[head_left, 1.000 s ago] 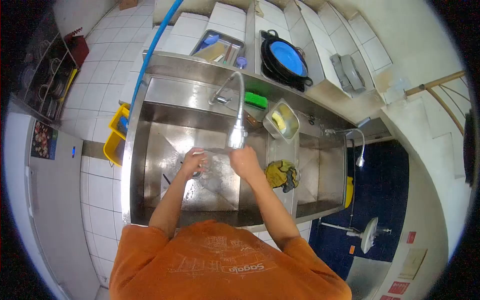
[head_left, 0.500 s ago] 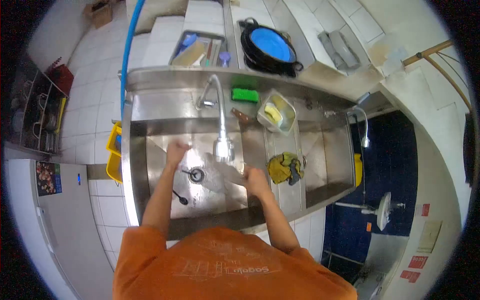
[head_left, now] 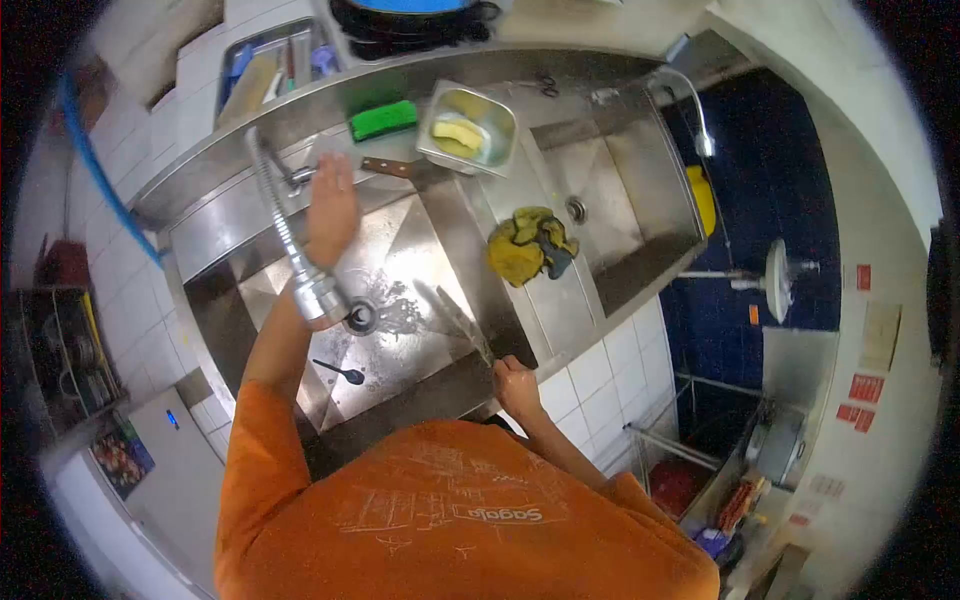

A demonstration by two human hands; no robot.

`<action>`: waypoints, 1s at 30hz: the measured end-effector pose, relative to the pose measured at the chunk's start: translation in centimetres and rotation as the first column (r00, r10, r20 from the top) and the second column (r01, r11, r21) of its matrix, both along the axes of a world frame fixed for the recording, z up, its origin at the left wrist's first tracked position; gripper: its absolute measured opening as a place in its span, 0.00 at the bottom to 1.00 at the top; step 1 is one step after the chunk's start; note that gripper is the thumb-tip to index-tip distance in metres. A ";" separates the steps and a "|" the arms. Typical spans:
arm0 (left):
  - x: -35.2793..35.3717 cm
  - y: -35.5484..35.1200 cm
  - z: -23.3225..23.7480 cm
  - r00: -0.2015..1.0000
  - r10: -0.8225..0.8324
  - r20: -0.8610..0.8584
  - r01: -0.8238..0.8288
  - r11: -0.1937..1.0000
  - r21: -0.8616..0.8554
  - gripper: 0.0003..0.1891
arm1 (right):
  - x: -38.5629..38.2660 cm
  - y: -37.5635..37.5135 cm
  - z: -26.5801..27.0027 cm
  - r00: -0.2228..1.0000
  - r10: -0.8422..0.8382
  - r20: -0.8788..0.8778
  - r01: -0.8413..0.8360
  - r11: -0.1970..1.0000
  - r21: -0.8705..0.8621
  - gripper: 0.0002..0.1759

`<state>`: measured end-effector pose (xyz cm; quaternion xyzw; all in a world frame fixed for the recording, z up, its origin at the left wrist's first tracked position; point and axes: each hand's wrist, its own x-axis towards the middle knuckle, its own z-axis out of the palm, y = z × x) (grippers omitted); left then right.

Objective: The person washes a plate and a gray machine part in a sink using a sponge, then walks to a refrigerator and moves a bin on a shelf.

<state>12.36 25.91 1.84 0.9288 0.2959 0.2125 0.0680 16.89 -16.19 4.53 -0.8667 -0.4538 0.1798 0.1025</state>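
My right hand [head_left: 515, 388] is closed around the handle of a knife [head_left: 463, 323], its blade seen nearly edge-on over the sink basin [head_left: 400, 250]. My left hand [head_left: 333, 205] reaches up past the tap [head_left: 280, 215], fingers stretched out together right beside the tap's lever [head_left: 300, 176]. Below the spout, the drain [head_left: 360, 316] has wet splashes around it. A small black spoon [head_left: 343, 373] lies in the basin. Behind the basin, a brown riveted handle [head_left: 388, 166] rests on the ledge near my left fingertips.
A green sponge [head_left: 384, 121] and a metal container [head_left: 468, 100] holding a yellow sponge [head_left: 457, 135] stand on the back ledge. Yellow-and-dark cloths [head_left: 530, 247] lie on the divider before a second basin [head_left: 615, 170]. A tray of utensils [head_left: 275, 65] sits behind the sink.
My left hand has moved up from over the basin to the tap's lever. My right hand has drawn the knife toward the front edge, turning its blade edge-on. The view has shifted right.
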 end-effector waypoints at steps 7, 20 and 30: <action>-1.3 -1.1 1.5 0.976 0.124 -0.180 -0.110 0.990 0.089 0.34 | -0.4 -2.7 0.0 0.996 -0.039 0.085 0.029 0.993 0.111 0.05; -1.4 0.4 0.1 0.967 0.194 -0.164 -0.187 0.981 0.059 0.32 | 1.2 -4.5 0.6 0.972 -0.224 -0.077 0.231 0.966 0.111 0.05; 0.4 0.7 5.4 0.822 0.216 -0.526 -0.252 0.968 0.004 0.28 | 4.8 -4.1 0.7 0.980 -0.092 -0.178 0.085 0.995 -0.044 0.05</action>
